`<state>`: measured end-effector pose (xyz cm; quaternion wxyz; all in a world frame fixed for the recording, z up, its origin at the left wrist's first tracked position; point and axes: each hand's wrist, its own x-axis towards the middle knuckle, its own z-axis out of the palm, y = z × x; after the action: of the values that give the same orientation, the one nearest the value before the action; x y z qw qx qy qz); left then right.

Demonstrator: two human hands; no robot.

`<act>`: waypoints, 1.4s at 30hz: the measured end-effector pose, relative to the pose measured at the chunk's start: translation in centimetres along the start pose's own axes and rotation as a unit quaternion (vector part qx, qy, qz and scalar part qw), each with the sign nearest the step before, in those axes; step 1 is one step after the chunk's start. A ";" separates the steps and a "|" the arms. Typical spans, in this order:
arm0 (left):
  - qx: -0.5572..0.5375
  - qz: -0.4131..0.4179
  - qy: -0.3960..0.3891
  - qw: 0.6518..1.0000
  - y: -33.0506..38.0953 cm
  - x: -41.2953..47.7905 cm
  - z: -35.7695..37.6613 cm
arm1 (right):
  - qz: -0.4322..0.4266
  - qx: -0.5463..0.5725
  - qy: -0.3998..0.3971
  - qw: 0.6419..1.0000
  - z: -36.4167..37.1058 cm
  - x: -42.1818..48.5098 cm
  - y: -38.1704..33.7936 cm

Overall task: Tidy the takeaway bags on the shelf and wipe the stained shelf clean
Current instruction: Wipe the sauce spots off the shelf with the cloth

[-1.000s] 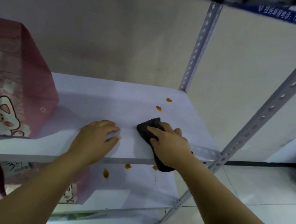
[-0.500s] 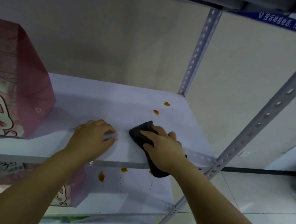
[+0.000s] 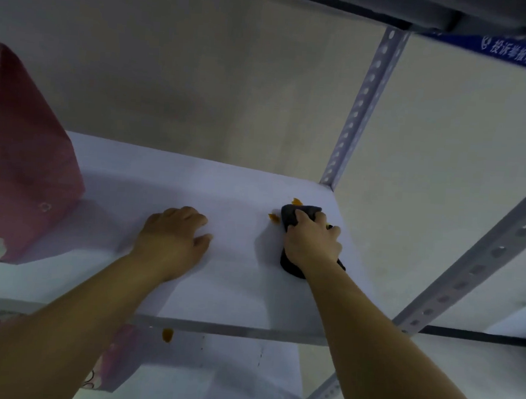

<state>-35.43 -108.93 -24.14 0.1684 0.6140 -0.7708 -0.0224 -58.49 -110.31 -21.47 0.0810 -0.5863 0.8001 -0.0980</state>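
My right hand (image 3: 311, 241) grips a dark cloth (image 3: 298, 215) and presses it on the white shelf (image 3: 234, 278) near its back right corner. Two orange stains sit at the cloth's edge: one stain (image 3: 296, 201) just behind it, another stain (image 3: 273, 218) at its left. My left hand (image 3: 173, 239) rests on the shelf to the left with fingers loosely bent, holding nothing. A pink takeaway bag (image 3: 24, 164) stands at the shelf's left end.
Perforated metal posts rise at the back right (image 3: 361, 112) and front right (image 3: 475, 267). The lower shelf (image 3: 212, 370) carries an orange stain (image 3: 167, 334) and another pink bag (image 3: 113, 366). An upper shelf edge with a blue label (image 3: 520, 55) is overhead.
My right hand has pushed the cloth away from the front edge toward the back right, up against the two orange stains. My left hand stays resting on the shelf.
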 end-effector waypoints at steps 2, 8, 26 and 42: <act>0.003 0.003 0.016 1.000 -0.1 -0.1 0.0 | -0.033 -0.005 -0.009 0.999 0.2 1.0 -1.4; -0.008 -0.003 0.026 1.000 -0.1 -0.2 0.2 | -0.181 -0.021 -0.051 0.982 1.1 0.3 -4.3; 0.017 -0.013 0.001 1.000 0.0 0.6 -0.2 | -0.225 0.004 -0.037 0.974 1.1 -2.1 0.0; 0.000 -0.002 0.050 0.999 -1.3 2.5 0.6 | 0.092 0.006 -0.019 0.996 -0.5 8.3 -0.3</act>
<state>-34.88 -111.70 -24.44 0.2061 0.6160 -0.7602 0.0080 -60.81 -118.30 -21.08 0.1079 -0.5115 0.8484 -0.0837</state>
